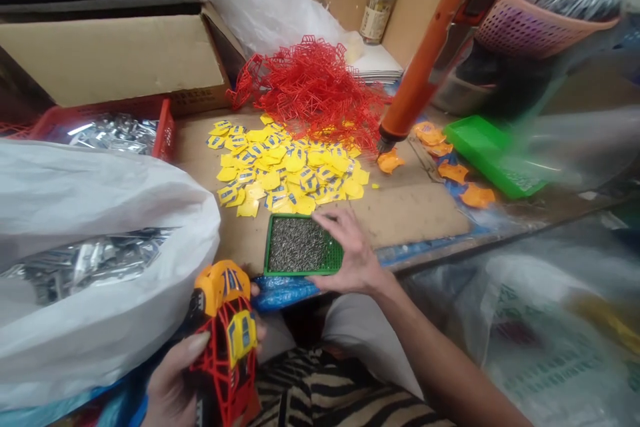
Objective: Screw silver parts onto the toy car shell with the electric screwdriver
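Right hand (350,250) rests spread, fingers apart, on right edge of small green tray (280,271), nothing gripped; tray lies just left of palm, long axis left-right, filled with tiny grey screws (297,243); left hand (173,380) well below-left, clamped on toy car shell (227,340) (red frame, orange-yellow panels); yellow parts pile (285,170) just beyond tray; red frames (315,90) farther; larger green tray (483,140) far right, contents unclear.

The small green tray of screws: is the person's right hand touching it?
Touching. The head view shows the right hand resting on the right edge of the green tray, fingers overlapping its rim.
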The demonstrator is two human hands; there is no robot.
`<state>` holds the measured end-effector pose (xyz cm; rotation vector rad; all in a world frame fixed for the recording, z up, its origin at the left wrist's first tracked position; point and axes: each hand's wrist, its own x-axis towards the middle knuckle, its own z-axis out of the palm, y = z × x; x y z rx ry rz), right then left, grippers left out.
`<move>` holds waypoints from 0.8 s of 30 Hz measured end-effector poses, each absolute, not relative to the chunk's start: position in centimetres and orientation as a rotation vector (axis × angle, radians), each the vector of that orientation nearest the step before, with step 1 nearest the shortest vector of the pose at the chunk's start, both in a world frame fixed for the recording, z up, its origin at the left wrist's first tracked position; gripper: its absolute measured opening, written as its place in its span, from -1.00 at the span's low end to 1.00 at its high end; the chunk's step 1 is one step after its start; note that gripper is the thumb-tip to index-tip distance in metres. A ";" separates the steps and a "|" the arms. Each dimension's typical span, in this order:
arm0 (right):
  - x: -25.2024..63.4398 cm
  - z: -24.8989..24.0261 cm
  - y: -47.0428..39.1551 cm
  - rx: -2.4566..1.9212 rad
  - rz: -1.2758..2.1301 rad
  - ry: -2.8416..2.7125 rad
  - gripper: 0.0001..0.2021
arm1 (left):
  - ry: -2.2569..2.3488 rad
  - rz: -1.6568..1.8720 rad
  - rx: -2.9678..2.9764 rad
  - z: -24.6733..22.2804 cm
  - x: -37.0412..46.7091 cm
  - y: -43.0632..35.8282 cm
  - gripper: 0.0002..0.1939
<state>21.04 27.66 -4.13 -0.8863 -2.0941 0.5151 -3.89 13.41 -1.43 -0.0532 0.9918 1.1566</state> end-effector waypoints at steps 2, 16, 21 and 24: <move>21.1 -4.1 27.8 -0.885 0.507 -2.101 -0.15 | 1.042 1.147 -0.009 -1.3 -3.6 13.6 -0.58; 21.4 -3.8 27.9 -0.903 0.458 -2.161 -0.16 | 1.095 1.113 -0.026 -1.6 -3.7 14.2 -0.26; 20.8 -3.6 27.5 -0.908 0.529 -2.047 -0.14 | 1.091 1.130 -0.027 -1.8 -3.7 14.2 -0.20; 20.4 -3.4 27.5 -0.877 0.531 -2.018 -0.14 | 1.087 1.134 -0.015 -2.0 -3.8 14.3 -0.20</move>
